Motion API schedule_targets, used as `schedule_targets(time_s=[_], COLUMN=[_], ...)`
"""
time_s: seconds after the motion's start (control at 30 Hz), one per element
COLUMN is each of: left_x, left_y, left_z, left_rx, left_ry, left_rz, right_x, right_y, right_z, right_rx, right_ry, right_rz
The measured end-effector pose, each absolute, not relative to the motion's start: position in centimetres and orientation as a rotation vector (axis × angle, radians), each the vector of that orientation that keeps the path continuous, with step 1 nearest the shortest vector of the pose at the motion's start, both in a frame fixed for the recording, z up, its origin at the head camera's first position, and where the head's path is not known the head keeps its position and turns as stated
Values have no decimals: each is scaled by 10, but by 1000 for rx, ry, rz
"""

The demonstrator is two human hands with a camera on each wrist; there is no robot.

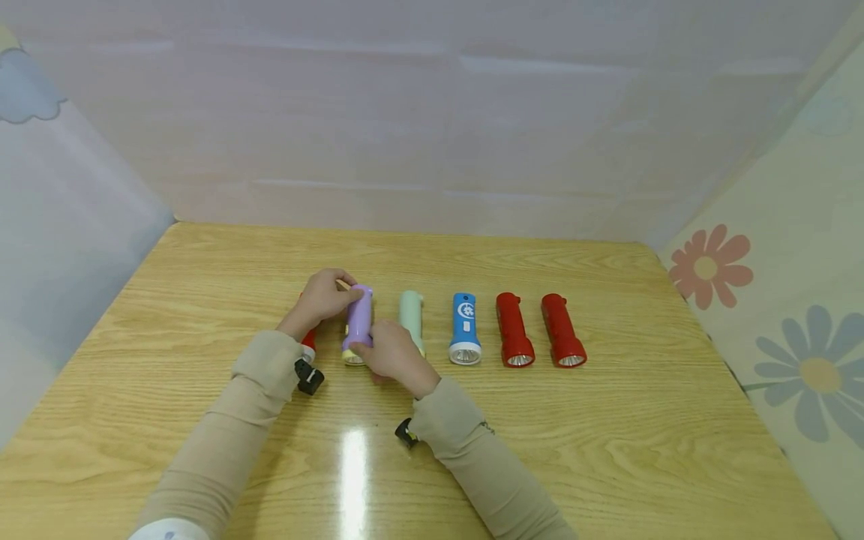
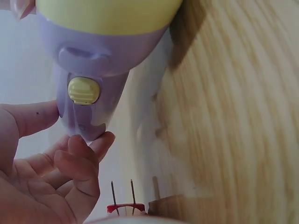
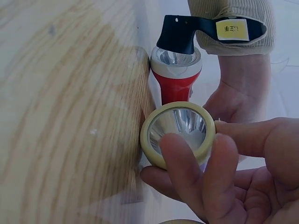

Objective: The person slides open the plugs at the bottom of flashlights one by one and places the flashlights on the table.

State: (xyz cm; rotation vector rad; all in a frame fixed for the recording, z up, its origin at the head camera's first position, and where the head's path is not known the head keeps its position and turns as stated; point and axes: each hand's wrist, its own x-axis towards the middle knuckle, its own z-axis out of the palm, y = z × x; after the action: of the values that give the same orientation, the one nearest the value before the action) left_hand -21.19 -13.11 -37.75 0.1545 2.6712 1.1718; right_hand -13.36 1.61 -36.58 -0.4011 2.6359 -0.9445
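Across the wood-grain bench (image 1: 607, 450), as the head view shows it, six flashlights lie in a row, and the purple flashlight (image 1: 359, 311) is second from the left. The left hand (image 1: 322, 296) pinches its tail end, while the right hand (image 1: 394, 351) grips it at the lamp end. To its left, partly hidden by the left forearm, is a red-and-white flashlight (image 1: 308, 341); to its right come a pale green flashlight (image 1: 411, 309), a blue flashlight (image 1: 464, 319) and two red ones — all with their lamps toward the person.

From the left wrist, the purple body shows its yellow switch (image 2: 84, 91) and wide yellow head. The left thumb and fingertips close on the narrow end from either side; near the bottom edge, two thin prongs rise from a red piece (image 2: 125, 206).

From the right wrist, the lens faces the camera. Right-hand digits hold the yellow rim (image 3: 145, 135) at its sides — one finger crosses the lens. Just beyond stands the red-and-white lamp head, below a black strap (image 3: 180, 35).
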Motion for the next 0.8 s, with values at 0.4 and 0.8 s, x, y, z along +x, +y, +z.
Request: schedule_targets(time_s=[0.4, 0.8], left_x=[-210, -207], left_y=[-130, -131], left_z=[-376, -376], left_rx=[184, 199], left_ry=[2650, 2662], left_rz=[1324, 1410], right_x=[-136, -137], right_y=[18, 18], right_z=[-366, -366], right_rx=[-383, -379], right_ry=[2646, 2633], right_rz=[-937, -942])
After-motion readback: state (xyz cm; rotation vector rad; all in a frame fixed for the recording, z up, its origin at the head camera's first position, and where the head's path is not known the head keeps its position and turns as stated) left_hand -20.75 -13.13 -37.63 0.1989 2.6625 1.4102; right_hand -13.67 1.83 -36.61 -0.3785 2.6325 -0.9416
